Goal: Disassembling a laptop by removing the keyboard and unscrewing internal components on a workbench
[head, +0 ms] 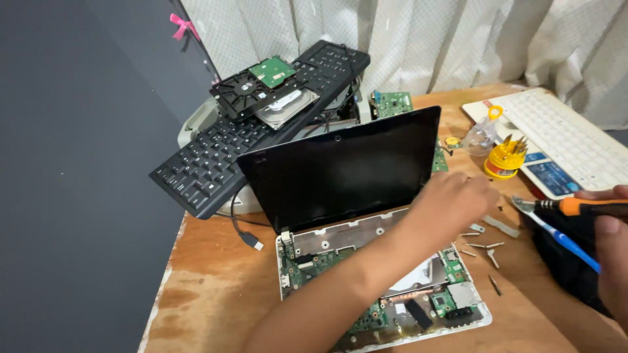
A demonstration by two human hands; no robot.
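Two hands work: the left hand (451, 199) reaches loosely curled toward loose screws (481, 247) at three o'clock of the opened laptop (366, 261); the right hand (611, 245) grips a screwdriver (582, 207), ready.

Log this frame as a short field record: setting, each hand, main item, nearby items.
setting: wooden table in front of pale curtains
left hand: reaches across the opened laptop to loose screws and small parts on the table right of it
right hand: holds an orange-handled tool and a blue tool
laptop: screen up and dark, keyboard cover off, circuit boards exposed
nearby: black keyboard bearing a hard drive, white keyboard, yellow bit holder
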